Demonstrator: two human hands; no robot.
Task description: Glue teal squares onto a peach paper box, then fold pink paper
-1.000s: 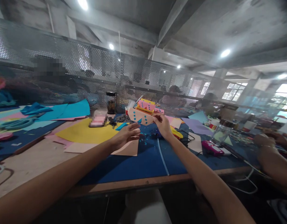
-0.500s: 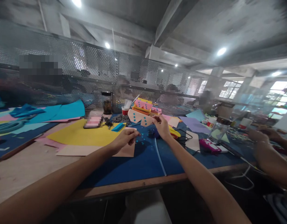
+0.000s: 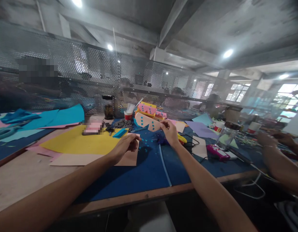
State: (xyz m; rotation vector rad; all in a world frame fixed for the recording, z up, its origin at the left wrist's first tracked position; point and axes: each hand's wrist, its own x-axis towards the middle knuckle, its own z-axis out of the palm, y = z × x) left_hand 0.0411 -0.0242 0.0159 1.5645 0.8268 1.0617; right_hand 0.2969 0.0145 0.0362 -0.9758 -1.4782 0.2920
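My right hand (image 3: pixel 170 132) pinches the right edge of a peach paper cut-out (image 3: pixel 144 121) dotted with small teal pieces, holding it up over the blue mat (image 3: pixel 149 167). My left hand (image 3: pixel 126 146) hovers above a peach sheet (image 3: pixel 91 159), its fingers curled together in a pinch; what they hold is too small to make out. Tiny teal scraps (image 3: pixel 146 145) lie scattered on the mat between the two hands.
A yellow sheet (image 3: pixel 74 143) and teal sheets (image 3: pixel 64 115) lie to the left. A red cup (image 3: pixel 128 115), a dark jar (image 3: pixel 108 107), a pink tool (image 3: pixel 218 152) with cables and a glass jar (image 3: pixel 225 137) stand behind. Another person's arms (image 3: pixel 277 154) work at the right. A perforated metal screen (image 3: pixel 91 77) closes the back.
My left hand has drawn back from the cut-out and lowered towards the peach sheet, fingers closing. My right hand keeps its hold. The camera has turned slightly to the right.
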